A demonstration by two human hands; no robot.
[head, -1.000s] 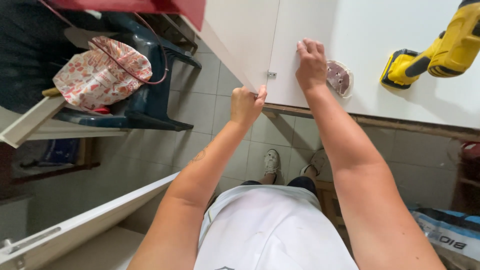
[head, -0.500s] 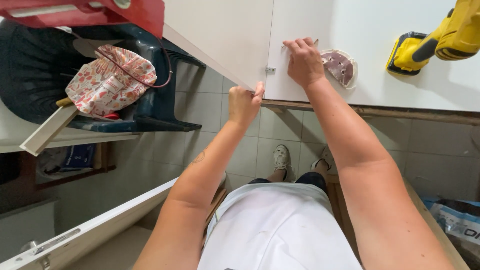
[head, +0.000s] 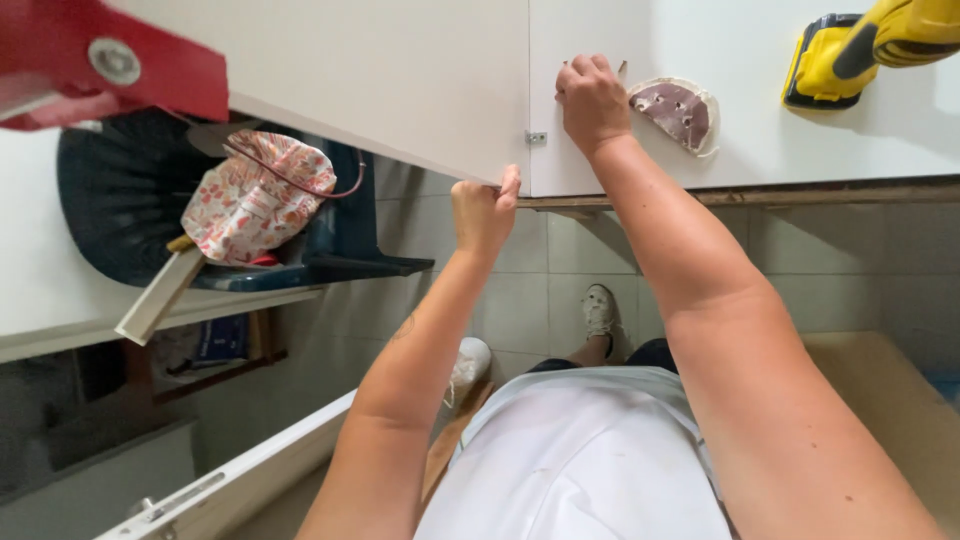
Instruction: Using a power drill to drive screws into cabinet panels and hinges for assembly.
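The white panel (head: pixel 400 80) was gripped at its lower edge by the left hand (head: pixel 483 205), fingers curled shut, apparently steadying it. At two o'clock, the right hand (head: pixel 590 100) lay closed, its contents indiscernible, beside a sanding pad (head: pixel 675 110).

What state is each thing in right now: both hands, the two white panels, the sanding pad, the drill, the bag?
Left hand: fingers curled on left white panel's edge.
Right hand: flat on right white panel.
Left white panel: overhanging, butted against the right one.
Right white panel: lying flat.
Sanding pad: lying idle.
Yellow drill: lying unheld.
Floral bag: resting on blue chair.
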